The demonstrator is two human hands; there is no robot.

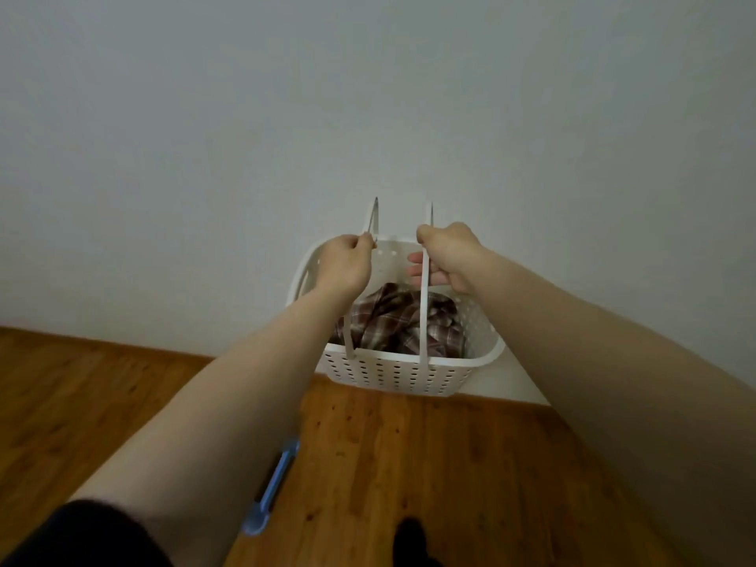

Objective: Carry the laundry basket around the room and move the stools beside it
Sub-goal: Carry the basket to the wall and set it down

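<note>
At frame centre, the left hand (343, 266) and right hand (448, 253) each close on one handle, keeping the basket (392, 372) level above the floor (429, 464).

A plain pale grey wall (368, 96) fills the view from nine through twelve to three o'clock, meeting a warm brown knotted wooden plank floor (409, 464) that spreads toward six o'clock under dim, even light.
</note>
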